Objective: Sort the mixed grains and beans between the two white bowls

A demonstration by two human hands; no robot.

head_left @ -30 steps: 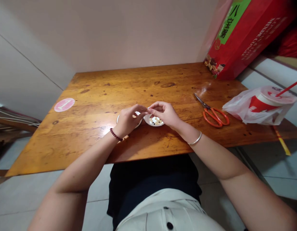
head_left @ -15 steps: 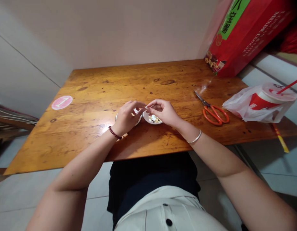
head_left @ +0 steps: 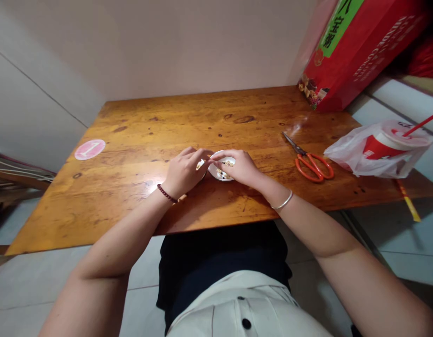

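Two small white dishes stand side by side near the front of the wooden table. Pale and dark beads lie in the right dish. My left hand covers most of the left dish, its thumb and fingertips pinched together. From the other side, my right hand reaches over the right dish, its thumb and index finger also pinched. The fingertips of both hands meet between the dishes. Whatever they hold is too small to make out.
Orange-handled scissors lie on the wooden table to the right. Beyond them are a bagged cup with a red straw and a red box. A round pink sticker marks the left side.
My right fingers have lowered and flattened slightly, so more of the right dish's far rim shows. My left hand has shifted slightly left.
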